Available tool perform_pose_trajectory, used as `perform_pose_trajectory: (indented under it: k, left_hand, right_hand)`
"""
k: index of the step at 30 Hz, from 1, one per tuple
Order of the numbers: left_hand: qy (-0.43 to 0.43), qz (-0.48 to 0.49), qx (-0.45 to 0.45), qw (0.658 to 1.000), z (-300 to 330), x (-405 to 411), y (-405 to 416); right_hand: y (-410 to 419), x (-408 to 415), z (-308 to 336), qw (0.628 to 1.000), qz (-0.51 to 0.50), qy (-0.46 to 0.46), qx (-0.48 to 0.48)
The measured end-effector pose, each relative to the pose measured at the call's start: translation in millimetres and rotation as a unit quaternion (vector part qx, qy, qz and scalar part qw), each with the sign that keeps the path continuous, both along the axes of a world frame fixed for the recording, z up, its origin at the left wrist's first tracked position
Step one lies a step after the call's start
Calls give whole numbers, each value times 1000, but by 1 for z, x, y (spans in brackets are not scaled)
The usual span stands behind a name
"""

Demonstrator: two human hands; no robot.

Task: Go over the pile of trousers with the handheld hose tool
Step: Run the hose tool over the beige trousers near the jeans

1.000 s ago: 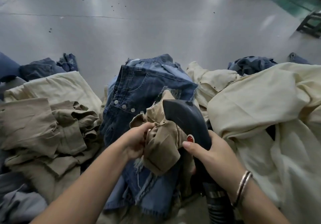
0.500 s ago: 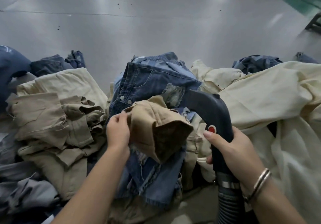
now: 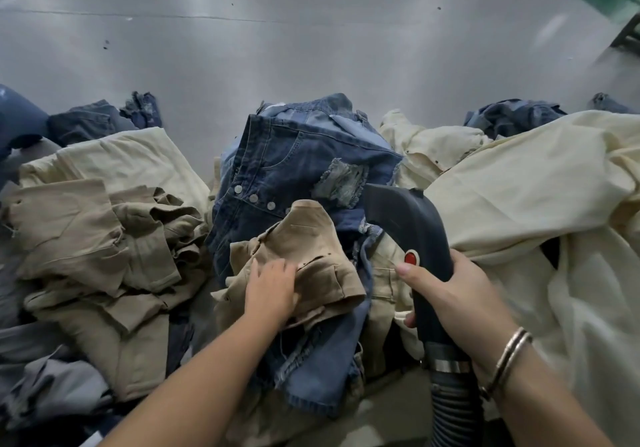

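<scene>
No brand, label or legible writing shows on any garment or on the tool; the only marking is a red oval button [image 3: 411,258] on the grip of the hose tool [image 3: 412,235]. The right hand [image 3: 460,299] grips the dark handle of that tool at about 4 o'clock in the view, fingers wrapped round the far side and the thumb lying along the near side, its tip just below the red button. A metal bangle [image 3: 509,353] sits on the right wrist. The ribbed hose [image 3: 453,408] runs down from the handle toward 5 o'clock. The tool's nozzle points to 11 o'clock, its mouth against the torn patch of the blue jeans [image 3: 298,166] at the centre of the pile. The left hand [image 3: 273,290] lies on the tan trousers [image 3: 311,249], fingers spread fairly flat and pressing the cloth; whether any cloth is pinched cannot be told. These tan trousers lie on top of the jeans, just beside the nozzle. Against the frame of half a second ago, the tan cloth, then held up in a bulging fold, now lies flatter, and the left hand has moved from its edge onto its face. Cream trousers [image 3: 519,197] are heaped at 3 o'clock, further tan trousers at 9 o'clock [image 3: 90,235], grey floor [image 3: 311,48] at 12 o'clock.
</scene>
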State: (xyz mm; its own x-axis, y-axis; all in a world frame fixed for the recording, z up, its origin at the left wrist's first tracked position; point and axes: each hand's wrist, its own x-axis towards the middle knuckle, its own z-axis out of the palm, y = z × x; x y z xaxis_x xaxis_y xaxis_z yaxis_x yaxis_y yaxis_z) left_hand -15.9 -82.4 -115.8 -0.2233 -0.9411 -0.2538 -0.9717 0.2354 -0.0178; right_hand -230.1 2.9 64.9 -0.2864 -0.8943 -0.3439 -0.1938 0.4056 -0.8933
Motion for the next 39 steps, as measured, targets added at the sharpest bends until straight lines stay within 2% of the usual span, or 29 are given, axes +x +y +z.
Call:
perform_pose_trajectory:
  k: [2, 3, 4, 5, 6, 8, 9, 10, 11, 12, 14, 15, 17, 19, 22, 24, 26, 27, 28, 31, 34, 36, 37, 38, 39]
  left_hand:
    - [49, 11, 2, 999, 12, -3, -13]
    - [103, 24, 43, 993, 22, -8, -20]
    - [182, 50, 94, 977, 35, -14, -25]
    - [285, 91, 137, 944, 51, -21, -30]
    - [399, 145, 181, 887, 69, -25, -35]
    - [592, 228, 312, 707, 100, -27, -48]
    - [644, 242, 364, 628, 112, -21, -55]
    - [673, 259, 390, 573, 121, -13, -63]
    - [693, 283, 387, 539, 124, -4, -70]
    - [706, 313, 361, 522, 122, 5, -76]
    - [711, 396, 257, 521, 102, 21, -81]
    - [685, 444, 192, 544, 86, 30, -79]
    - [549, 536, 65, 638, 52, 52, -62]
    - [409, 550, -37, 727, 26, 63, -37]
    - [369, 427, -113, 818, 15, 43, 5]
    - [347, 252, -146, 891, 14, 22, 35]
    - [323, 73, -143, 933, 10, 12, 54]
    - [320, 28, -138, 937, 8, 10, 57]
    - [325, 31, -137, 935, 6, 9, 56]
    - [340, 210, -118, 909, 1, 4, 42]
    - [311, 402, 90, 857, -1, 9, 23]
    - [309, 437, 159, 830, 0, 15, 17]
    - [360, 448, 144, 805, 2, 17, 15]
    - [444, 462, 125, 758, 7, 17, 13]
    - [552, 483, 114, 670, 15, 17, 11]
  right_hand:
    - [0, 0, 2, 1000, -2, -3, -2]
    - [1, -1, 3, 1000, -8, -7, -3]
    - [1, -2, 4, 1000, -17, -14, -4]
    - [2, -3, 6, 999, -25, -24, -7]
    - [3, -4, 8, 999, -33, -33, -11]
    - [5, -7, 13, 997, -50, -46, -28]
    - [7, -8, 16, 996, -60, -51, -42]
    - [9, -9, 19, 994, -71, -55, -57]
    - [11, -10, 22, 993, -80, -59, -70]
    - [13, -11, 25, 991, -87, -62, -82]
    - [14, -11, 28, 990, -89, -54, -94]
    - [14, -11, 27, 991, -85, -48, -92]
    - [12, -10, 21, 994, -70, -45, -69]
    - [7, -8, 14, 997, -50, -47, -36]
    - [1, -6, 7, 999, -33, -40, -11]
    - [-1, -5, 5, 999, -29, -35, -1]
    - [-1, -3, 4, 999, -21, -25, 1]
    - [-1, -2, 4, 1000, -19, -21, 1]
    - [-1, -2, 4, 1000, -18, -18, 0]
    - [-1, -2, 1, 1000, -19, -19, -2]
    - [-3, 0, -1, 1000, -11, -16, -3]
    - [-3, 1, 0, 1000, -5, -17, -3]
    - [-3, 2, 0, 1000, -4, -19, -5]
    - [-3, 2, 0, 1000, -2, -20, -7]
    - [-3, 1, 0, 1000, -1, -19, -10]
